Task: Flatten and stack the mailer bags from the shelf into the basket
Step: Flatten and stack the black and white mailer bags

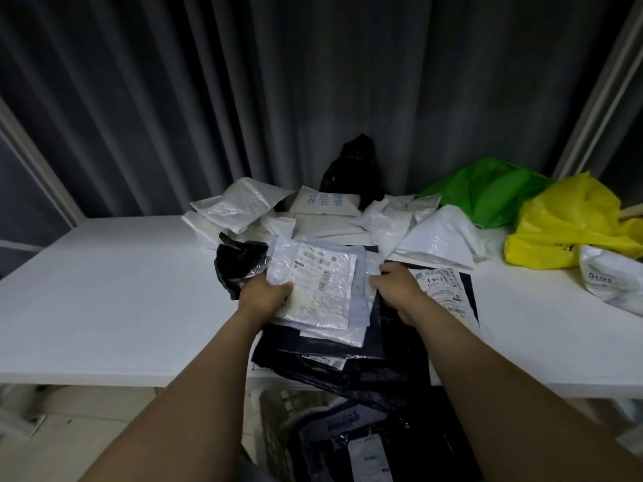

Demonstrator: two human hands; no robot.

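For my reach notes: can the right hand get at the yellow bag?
Likely yes: the right hand grips the mailer stack, but only a flat mailer and bare shelf lie before the yellow bag.

Left grip, right grip curled, arms outstretched.

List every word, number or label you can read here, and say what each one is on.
"2010", upside down and uncertain: white bag at the right edge.
Blue Chinese characters, upside down, not legible: rear white mailer.
Barcodes and print, too blurred to read: shipping label on the top white mailer.
Bracketed characters and digits, too blurred: second label beside the right hand.
Blue print, blurred: mailer in the basket.
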